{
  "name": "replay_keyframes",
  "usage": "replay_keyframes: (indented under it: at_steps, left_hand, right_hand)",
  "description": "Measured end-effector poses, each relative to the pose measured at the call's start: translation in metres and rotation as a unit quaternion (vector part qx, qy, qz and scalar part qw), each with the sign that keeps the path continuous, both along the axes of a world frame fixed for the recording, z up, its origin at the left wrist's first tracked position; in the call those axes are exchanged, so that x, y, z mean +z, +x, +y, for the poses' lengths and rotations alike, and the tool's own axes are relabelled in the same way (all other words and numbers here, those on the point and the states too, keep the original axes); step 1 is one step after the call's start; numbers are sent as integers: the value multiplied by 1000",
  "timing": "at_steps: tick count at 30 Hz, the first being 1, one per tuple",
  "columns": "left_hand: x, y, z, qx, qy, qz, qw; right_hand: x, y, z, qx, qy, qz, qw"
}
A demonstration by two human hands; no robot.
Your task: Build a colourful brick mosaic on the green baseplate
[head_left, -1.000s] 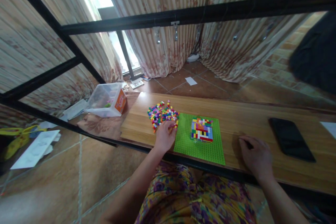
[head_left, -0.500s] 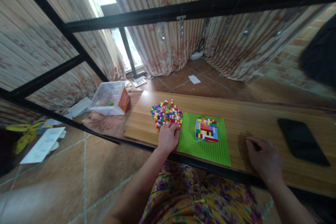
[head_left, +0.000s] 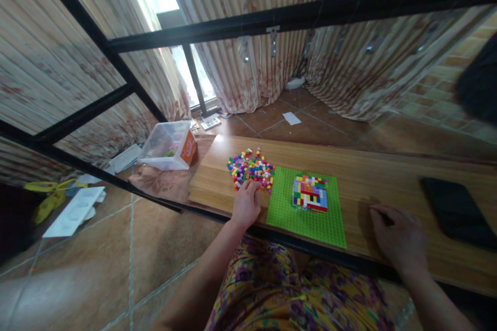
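Observation:
My left hand (head_left: pixel 247 205) is at the near edge of a pile of small coloured toy bricks (head_left: pixel 250 166). Its fingers are bent and drawn together among the bricks; whatever they pinch, if anything, is hidden. Right of the pile lies a green studded baseplate (head_left: pixel 283 212). On it stands a block of multicoloured bricks (head_left: pixel 310 194), built up in layers with a partly open top. Farther right, my right hand (head_left: pixel 399 238) rests on the wooden tabletop, loosely curled, with no object visible in it.
A black phone (head_left: pixel 458 211) lies on the wooden table (head_left: pixel 368 170) at the right. Past the table's left end stands a clear plastic box (head_left: pixel 159 152) with an orange label and a few pieces inside. A black metal bar (head_left: pixel 233 28) crosses beyond the table.
My left hand has drawn slightly back and left along the near edge of the pile. The whole view has shifted a little; my right hand stays resting on the table.

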State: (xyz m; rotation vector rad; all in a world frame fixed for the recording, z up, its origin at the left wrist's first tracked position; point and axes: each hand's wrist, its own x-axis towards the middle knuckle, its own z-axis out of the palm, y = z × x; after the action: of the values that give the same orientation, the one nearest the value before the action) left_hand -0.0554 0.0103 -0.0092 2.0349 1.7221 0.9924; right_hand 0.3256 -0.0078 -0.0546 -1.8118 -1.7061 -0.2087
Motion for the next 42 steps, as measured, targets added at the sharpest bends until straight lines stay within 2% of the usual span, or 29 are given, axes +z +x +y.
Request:
replay_keyframes:
  at_steps: [6,12,24,29,33,37,42]
  left_hand:
    - [0,13,-5,-22,-16,13,1000]
    - [4,22,-3,-17,-41,47,998]
    - [17,38,3,-5,-79,197,977]
    - [21,32,3,-12,-86,233,969]
    - [18,16,1,-18,-79,230,970]
    - [11,3,-2,-28,-50,186,981]
    - [3,-2,-4,-28,-28,149,988]
  right_hand:
    - [-2,0,0,9,6,0,1000]
    - [-2,0,0,-2,3,-2,1000]
    - [-3,2,0,3,6,-1,1000]
    - [-4,0,0,-1,7,4,1000]
    - [-2,-1,-1,-3,1,8,1000]
    - [1,-2,-1,6,1,17,1000]
    - [2,-3,-2,-4,-4,3,1000]
